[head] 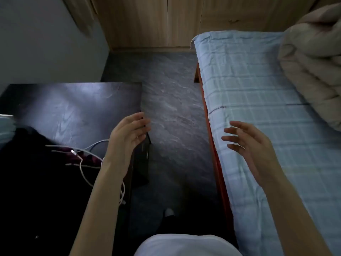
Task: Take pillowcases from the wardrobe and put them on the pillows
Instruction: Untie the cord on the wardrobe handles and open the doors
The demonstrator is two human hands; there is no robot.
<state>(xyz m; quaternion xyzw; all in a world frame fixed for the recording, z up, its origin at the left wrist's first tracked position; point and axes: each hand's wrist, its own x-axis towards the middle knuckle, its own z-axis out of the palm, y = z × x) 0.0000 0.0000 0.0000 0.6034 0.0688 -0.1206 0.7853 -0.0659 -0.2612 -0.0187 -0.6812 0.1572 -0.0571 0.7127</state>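
Observation:
A light wooden wardrobe (166, 21) with closed doors stands along the far wall. My left hand (129, 133) hovers over the right edge of a dark table, fingers relaxed and holding nothing. My right hand (245, 143) is raised over the near edge of the bed (258, 85), fingers spread, empty. The bed has a light blue checked sheet. No pillow or pillowcase is in view.
A beige quilt (313, 61) is bunched at the bed's right side. The dark table (73, 104) on the left carries dark clothing (33, 163) and a white cable (88, 159). A strip of grey floor (166, 100) runs between table and bed toward the wardrobe.

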